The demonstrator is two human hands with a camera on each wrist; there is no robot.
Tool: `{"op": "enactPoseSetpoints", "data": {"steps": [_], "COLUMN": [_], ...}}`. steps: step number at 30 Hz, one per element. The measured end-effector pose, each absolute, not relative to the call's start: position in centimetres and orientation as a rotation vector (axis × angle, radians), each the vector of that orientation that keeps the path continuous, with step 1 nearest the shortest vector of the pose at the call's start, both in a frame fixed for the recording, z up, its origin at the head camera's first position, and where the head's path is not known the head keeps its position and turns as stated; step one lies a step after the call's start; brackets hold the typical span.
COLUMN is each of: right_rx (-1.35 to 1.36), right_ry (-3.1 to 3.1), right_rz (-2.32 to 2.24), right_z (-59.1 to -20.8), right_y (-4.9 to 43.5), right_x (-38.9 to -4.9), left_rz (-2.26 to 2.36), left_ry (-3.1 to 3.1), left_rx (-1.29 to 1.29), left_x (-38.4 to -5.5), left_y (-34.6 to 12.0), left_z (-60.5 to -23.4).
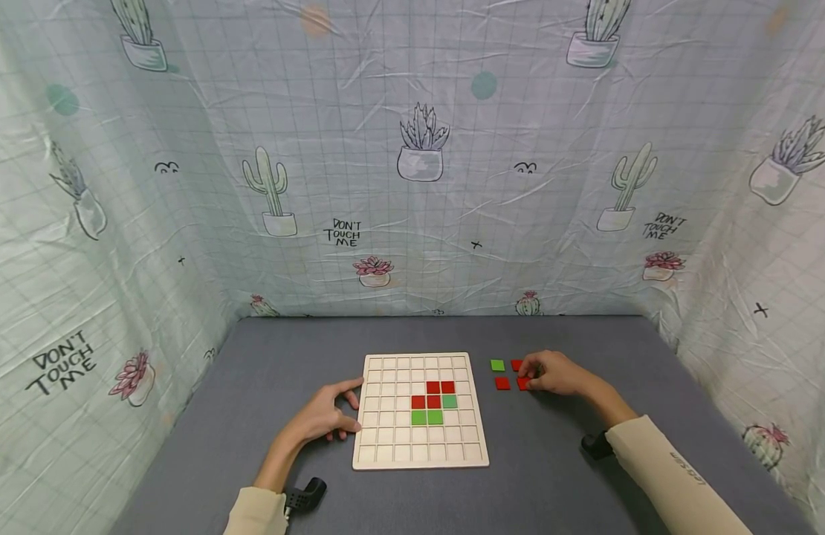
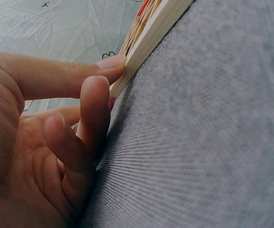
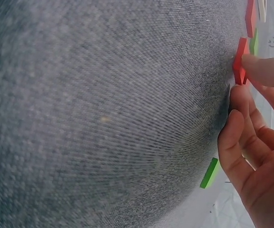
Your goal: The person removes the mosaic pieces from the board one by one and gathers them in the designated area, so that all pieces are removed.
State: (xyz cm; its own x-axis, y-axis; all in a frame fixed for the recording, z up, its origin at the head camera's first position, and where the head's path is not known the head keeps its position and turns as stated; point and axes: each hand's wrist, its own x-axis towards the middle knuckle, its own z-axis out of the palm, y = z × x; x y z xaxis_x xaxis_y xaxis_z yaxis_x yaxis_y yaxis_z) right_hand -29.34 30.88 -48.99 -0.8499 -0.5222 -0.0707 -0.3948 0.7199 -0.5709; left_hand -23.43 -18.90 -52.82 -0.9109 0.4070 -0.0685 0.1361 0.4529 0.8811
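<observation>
We see a pale wooden grid board [image 1: 395, 435] near the middle of a grey table [image 1: 412, 499], with coloured squares set in its recesses: a group of red tiles [image 1: 434, 402], two bright green tiles [image 1: 435, 417] below them, and one bluish-green tile [image 1: 450, 401] at the group's right. Our left hand [image 1: 320, 413] is at the board's left edge, index finger and thumb spread well apart and both touching the rim, with nothing gripped.

Our right hand [image 1: 555, 374] is beyond the board's right side, over a small cluster of loose squares. Its fingers are bent, and the thumb touches a loose red tile [image 3: 240, 61]; we cannot tell whether that tile is pinched. Two other loose red squares [image 1: 502, 383] and a loose green square [image 1: 497, 365] lie close by. The hand covers part of the cluster from above; the right wrist view shows a further green piece [image 3: 209, 173] lying beside the fingers.

Black wrist devices [image 1: 307, 494] sit at the beige sleeves [image 1: 673, 475]. Behind the table and along its sides hangs a wrinkled curtain [image 1: 419, 208], printed with potted cacti and the words "DON'T TOUCH ME".
</observation>
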Motion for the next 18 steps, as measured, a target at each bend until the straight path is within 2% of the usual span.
{"op": "enactPoseSetpoints", "data": {"steps": [18], "right_rx": [-0.771], "right_ry": [2.723], "right_rz": [-0.781], "right_z": [-49.0], "right_y": [30.79], "right_x": [-29.51], "left_rz": [1.452], "left_ry": [2.428], "left_rx": [0.46], "left_x": [-23.23], "left_y": [-18.79], "left_z": [-52.68]}}
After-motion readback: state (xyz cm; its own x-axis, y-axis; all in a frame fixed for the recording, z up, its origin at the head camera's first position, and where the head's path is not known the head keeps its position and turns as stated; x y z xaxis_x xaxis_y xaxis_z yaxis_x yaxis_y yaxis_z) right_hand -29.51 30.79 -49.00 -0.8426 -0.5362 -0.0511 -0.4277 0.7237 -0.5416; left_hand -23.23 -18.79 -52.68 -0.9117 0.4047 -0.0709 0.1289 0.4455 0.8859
